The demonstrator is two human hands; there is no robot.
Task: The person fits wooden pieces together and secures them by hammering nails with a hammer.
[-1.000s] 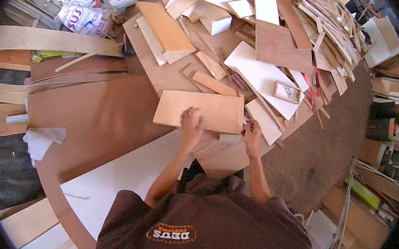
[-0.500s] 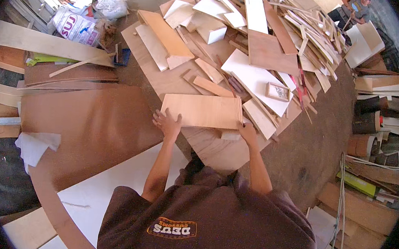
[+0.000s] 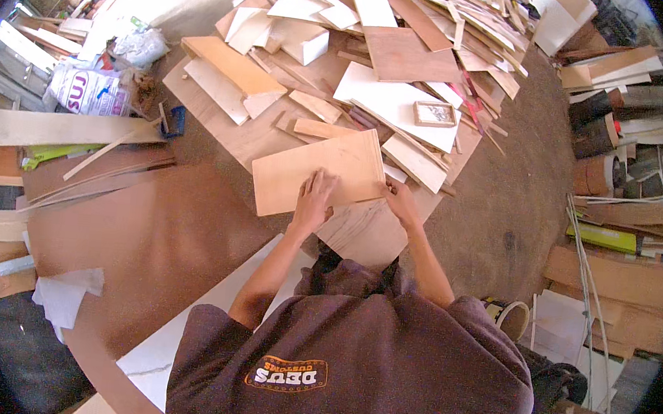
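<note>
A light-brown rectangular wooden board (image 3: 287, 173) lies slanted over the near part of the work table, its right end farther from me than its left. My left hand (image 3: 317, 199) rests on the board's upper face near its front edge, fingers stretched over the surface. At the board's right end, my right hand (image 3: 400, 203) grips the edge between thumb and fingers; some of those fingers are hidden. Just beyond the board lie a narrow wooden strip (image 3: 323, 129) and a white-faced panel (image 3: 373, 92). On that panel sits a small open box (image 3: 435, 114) of small pieces.
Wood offcuts pile up on the far side of the plywood table top (image 3: 365, 233). A large brown sheet (image 3: 139, 237) and a white sheet (image 3: 157, 353) lie to my left. A printed sack (image 3: 81, 90) stands at far left. Stacked boards (image 3: 609, 275) line the right side.
My left hand has left the board's left edge and moved right onto its face. The board has turned, its left end now nearer me. The whole view has shifted somewhat.
</note>
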